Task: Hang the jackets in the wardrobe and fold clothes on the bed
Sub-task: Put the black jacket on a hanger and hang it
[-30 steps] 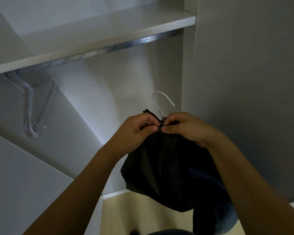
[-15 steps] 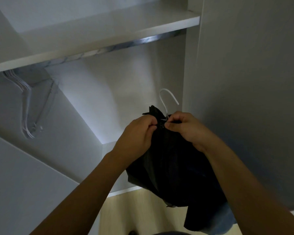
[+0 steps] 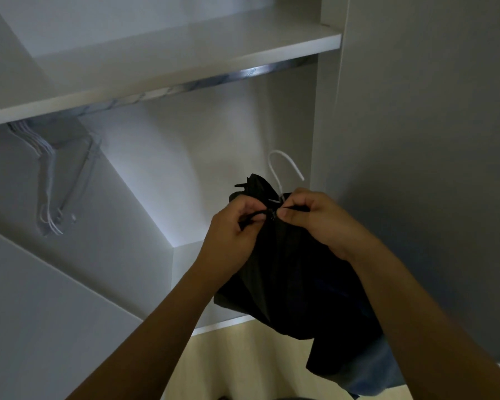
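At the moment of inspection, a black jacket (image 3: 295, 272) hung in the lower centre-right of the frame, inside the open wardrobe (image 3: 459, 168) and below the hanging rail (image 3: 202, 82). It was carried on a white hanger (image 3: 282, 174), whose hook rose clear above the collar and was not on the rail. The hook sat just left of the wardrobe's right side panel.

The left hand (image 3: 234, 235) was curled, thumb and forefinger pinching a fold of the jacket's dark fabric at the collar. The right hand (image 3: 315, 217) was likewise curled, pinching the opposite edge of the collar just under the base of the hook. The two sets of fingertips nearly met at a small dark fastening between them; whether it was a button or a zip pull could not be told. The lower hem of the jacket drooped towards the bottom right, where a strip of blue cloth (image 3: 378, 368) showed beneath it.

In the upper left, a bunch of spare white hangers (image 3: 52, 186) hung from the rail, well apart from the jacket. A white shelf (image 3: 185, 50) ran above the rail. Pale wooden flooring (image 3: 243, 365) was visible at the bottom centre.
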Demonstrator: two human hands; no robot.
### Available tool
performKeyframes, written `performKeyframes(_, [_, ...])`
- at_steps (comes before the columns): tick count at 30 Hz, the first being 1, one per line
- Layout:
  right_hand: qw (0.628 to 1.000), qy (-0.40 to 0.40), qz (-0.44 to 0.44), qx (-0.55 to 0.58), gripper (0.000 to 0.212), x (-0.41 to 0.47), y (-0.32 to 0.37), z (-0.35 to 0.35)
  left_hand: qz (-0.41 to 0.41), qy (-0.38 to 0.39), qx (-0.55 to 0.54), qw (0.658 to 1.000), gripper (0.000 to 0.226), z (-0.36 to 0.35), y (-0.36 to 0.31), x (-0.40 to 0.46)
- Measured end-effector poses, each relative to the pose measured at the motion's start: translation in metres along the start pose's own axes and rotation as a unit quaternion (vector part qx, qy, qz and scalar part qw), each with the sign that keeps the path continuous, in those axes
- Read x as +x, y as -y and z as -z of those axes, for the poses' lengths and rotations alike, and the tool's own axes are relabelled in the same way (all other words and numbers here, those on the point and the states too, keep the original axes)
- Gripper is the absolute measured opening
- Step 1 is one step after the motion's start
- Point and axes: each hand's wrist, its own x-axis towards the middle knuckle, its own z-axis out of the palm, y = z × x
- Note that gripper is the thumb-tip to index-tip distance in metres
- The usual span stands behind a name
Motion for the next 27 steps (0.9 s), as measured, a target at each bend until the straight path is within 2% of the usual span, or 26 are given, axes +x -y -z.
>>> performKeyframes(4, [1.0,-0.012,0.007,-0.021,0.016,0.0,0.0,-0.004,0.005,0.013,0.014,1.0,0.043,0.003,-0.001,0.002])
performKeyframes(8, [1.0,-0.025,0.009,-0.008,0.018,-0.002,-0.005,-0.006,0.043,0.043,0.005,0.998,0.041,0.006,0.0,0.005])
performKeyframes(10, [0.999,-0.03,-0.013,0.014,0.014,-0.001,-0.008,-0.008,0.032,0.039,0.022,0.998,0.034,0.006,-0.001,0.003])
performKeyframes(12, [0.998,-0.035,-0.039,0.041,0.01,0.0,-0.009,-0.008,-0.043,0.012,0.091,0.995,0.029,0.005,0.001,-0.003])
performKeyframes(14, [0.995,-0.036,-0.057,0.07,0.009,0.0,-0.008,-0.007,-0.112,-0.007,0.199,0.974,0.037,0.001,0.008,-0.009])
performKeyframes(15, [0.994,-0.037,-0.062,0.079,0.008,0.001,-0.007,-0.005,-0.121,-0.009,0.246,0.962,0.04,0.001,0.011,-0.012])
performKeyframes(19, [0.993,-0.037,-0.072,0.091,0.013,0.001,-0.001,-0.007,-0.111,-0.034,0.355,0.928,0.03,0.001,0.012,-0.013])
performKeyframes(22, [0.992,-0.041,-0.074,0.098,0.026,0.001,0.002,-0.012,-0.124,-0.057,0.373,0.918,0.028,0.002,0.006,-0.015])
performKeyframes(27, [0.992,-0.037,-0.082,0.09,0.028,0.003,0.006,-0.016,-0.108,-0.049,0.391,0.913,0.033,0.002,0.003,-0.016])
